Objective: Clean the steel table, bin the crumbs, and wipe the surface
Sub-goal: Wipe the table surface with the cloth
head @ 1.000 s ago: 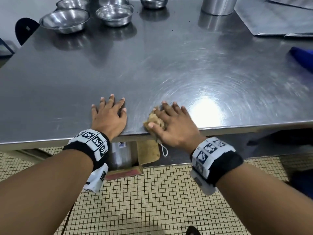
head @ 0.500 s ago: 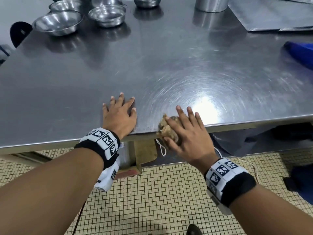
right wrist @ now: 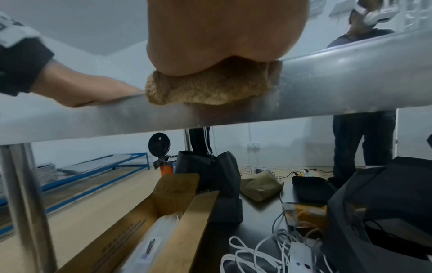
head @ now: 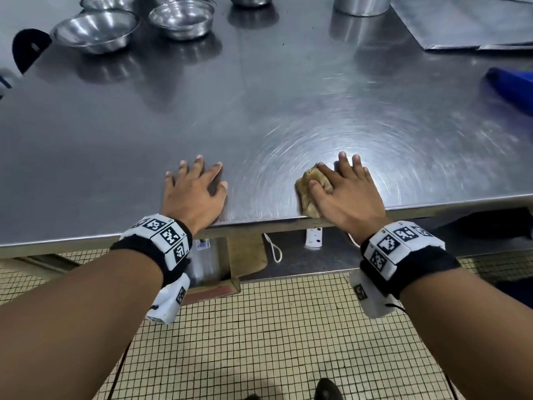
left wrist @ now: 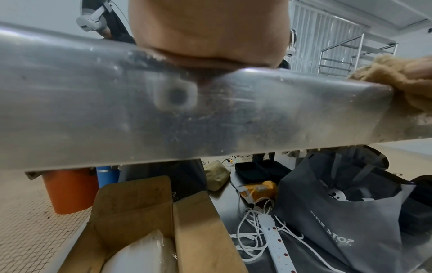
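Two hands on the steel table (head: 259, 111), both at its near edge. Right hand (head: 349, 194) presses flat, fingers straight, on a tan wiping cloth (head: 310, 192); the right grip is thus spread and pressing, not curled round the cloth. Half a second ago this hand and cloth were closer to the left hand, with the cloth bunched over the lip; a second ago closer again. Now hand and cloth sit further right along the edge, well apart from the left hand, the cloth's near end just overhanging the lip (right wrist view: cloth (right wrist: 205, 88) squashed under the palm). Left hand (head: 193, 194) has stayed flat, fingers spread and holding nothing, bracing on the steel. Judgement: the wipe is being worked sideways along the front strip; no loose crumbs show on top, though fine pale specks cling to the front face of the lip (left wrist: 210, 114), so the edge may want another pass. Beyond the fingertips the surface is bare steel with swirl marks. Far from both grips, at the back: steel bowls (head: 95, 30), a steel canister (head: 363, 4), a metal sheet (head: 467, 21); further right of the cloth, a blue object (head: 510, 82), kind unclear. These will obstruct wiping only if strokes reach the back or right end. Below the edge: cardboard box (left wrist: 149, 221), grey bag (left wrist: 339, 212), white power strip (left wrist: 273, 238); swept-off debris could fall among them.
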